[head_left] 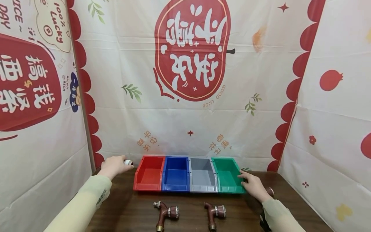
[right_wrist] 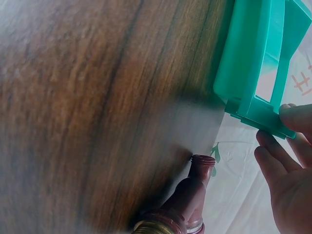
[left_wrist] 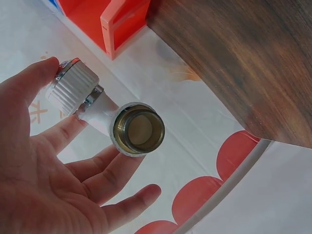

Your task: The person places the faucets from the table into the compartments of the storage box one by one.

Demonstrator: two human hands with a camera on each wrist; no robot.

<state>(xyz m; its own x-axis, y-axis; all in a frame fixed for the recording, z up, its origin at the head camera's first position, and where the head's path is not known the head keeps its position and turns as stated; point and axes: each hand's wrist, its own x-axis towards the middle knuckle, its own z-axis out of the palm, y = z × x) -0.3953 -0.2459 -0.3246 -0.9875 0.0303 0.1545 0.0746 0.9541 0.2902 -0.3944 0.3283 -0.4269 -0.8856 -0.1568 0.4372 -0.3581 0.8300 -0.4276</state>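
My left hand (head_left: 113, 165) is left of the red bin (head_left: 149, 175), holding a white tap (left_wrist: 100, 105) up off the table. Thumb and fingers pinch the tap's ribbed white knob in the left wrist view, and its round threaded opening faces the camera. Over at the right end of the bin row, my right hand (head_left: 253, 185) grips the outer edge of the green bin (head_left: 230, 175). In the right wrist view the thumb lies on one side of that edge, fingertips on the other. A reddish-brown tap (right_wrist: 192, 195) lies close by, partly hidden behind the hand in the head view.
Between the red and green bins stand a blue bin (head_left: 176, 177) and a grey bin (head_left: 203, 177), side by side. Two reddish-brown taps (head_left: 163, 212) lie in front on the dark wooden table (head_left: 191, 212). Printed cloth (head_left: 179, 119) hangs behind and at both sides.
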